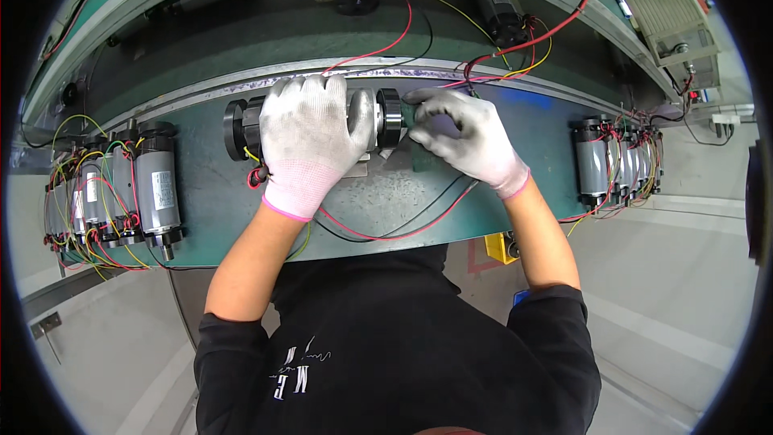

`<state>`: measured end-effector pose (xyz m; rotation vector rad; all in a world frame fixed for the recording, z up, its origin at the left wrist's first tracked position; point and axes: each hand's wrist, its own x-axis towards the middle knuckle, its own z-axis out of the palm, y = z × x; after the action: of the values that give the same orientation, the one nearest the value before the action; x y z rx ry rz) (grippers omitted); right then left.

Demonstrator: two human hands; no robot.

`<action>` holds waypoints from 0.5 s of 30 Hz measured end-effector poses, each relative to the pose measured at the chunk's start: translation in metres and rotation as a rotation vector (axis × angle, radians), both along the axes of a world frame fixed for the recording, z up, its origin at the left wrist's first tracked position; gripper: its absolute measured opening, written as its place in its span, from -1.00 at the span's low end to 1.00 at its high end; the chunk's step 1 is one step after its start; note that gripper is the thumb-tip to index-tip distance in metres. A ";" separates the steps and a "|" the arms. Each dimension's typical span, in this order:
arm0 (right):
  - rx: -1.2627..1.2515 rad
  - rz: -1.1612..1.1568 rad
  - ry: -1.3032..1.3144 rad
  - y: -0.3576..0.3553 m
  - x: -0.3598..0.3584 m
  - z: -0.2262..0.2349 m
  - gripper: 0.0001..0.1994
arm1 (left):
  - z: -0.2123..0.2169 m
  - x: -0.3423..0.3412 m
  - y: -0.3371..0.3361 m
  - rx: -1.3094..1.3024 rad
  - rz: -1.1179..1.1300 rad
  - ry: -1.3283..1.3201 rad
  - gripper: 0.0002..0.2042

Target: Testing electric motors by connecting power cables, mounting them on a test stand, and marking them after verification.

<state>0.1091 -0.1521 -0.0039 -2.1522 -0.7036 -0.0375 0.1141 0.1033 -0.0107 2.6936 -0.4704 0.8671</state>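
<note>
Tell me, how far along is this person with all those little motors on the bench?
Hard to tell which pile is finished. A row of wired motors lies at the bench's left, another row at its right. In hand: the left hand presses down on one motor mid-bench, while the right hand pinches at its black end. More motors lie on the belt beyond.

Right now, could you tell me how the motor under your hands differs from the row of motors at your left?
The motor under the hands lies crosswise, alone; the left row of motors lies lengthwise, packed side by side. The left hand covers the first and the right hand pinches its end; nothing touches the row. Both rest on the green bench, trailing coloured wires.
</note>
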 end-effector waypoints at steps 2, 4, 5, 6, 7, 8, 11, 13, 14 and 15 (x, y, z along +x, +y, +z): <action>-0.060 -0.075 0.063 0.007 0.003 -0.004 -0.64 | -0.001 0.001 0.001 0.003 -0.008 0.001 -0.72; -0.048 -0.064 0.013 0.007 0.005 -0.009 -0.61 | -0.001 0.002 0.001 0.004 -0.019 -0.005 -0.73; -0.038 -0.050 -0.040 0.006 0.006 -0.012 -0.58 | -0.001 0.002 0.001 0.003 -0.020 -0.001 -0.73; -0.028 -0.036 -0.094 0.005 0.007 -0.014 -0.55 | -0.001 0.002 0.001 -0.001 -0.018 -0.006 -0.73; -0.027 -0.038 -0.091 0.004 0.010 -0.016 -0.55 | -0.001 0.002 0.000 -0.004 -0.017 -0.011 -0.73; -0.013 -0.017 -0.079 0.003 0.013 -0.018 -0.54 | -0.001 0.002 0.000 -0.007 -0.015 -0.016 -0.73; 0.019 0.013 -0.060 0.000 0.018 -0.026 -0.52 | 0.000 0.002 -0.001 0.001 -0.017 -0.018 -0.73; 0.024 0.034 -0.237 -0.004 0.017 -0.041 -0.50 | 0.001 0.004 -0.004 0.003 -0.027 -0.027 -0.73; 0.030 0.054 -0.324 -0.001 0.017 -0.041 -0.49 | 0.000 0.003 -0.003 0.004 -0.025 -0.036 -0.73; 0.033 0.055 -0.328 -0.001 0.016 -0.037 -0.49 | -0.002 0.002 -0.003 0.003 -0.023 -0.047 -0.73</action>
<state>0.1253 -0.1531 -0.0413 -2.1162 -0.9412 -0.3777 0.1161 0.1002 -0.0128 2.6708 -0.5117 0.9253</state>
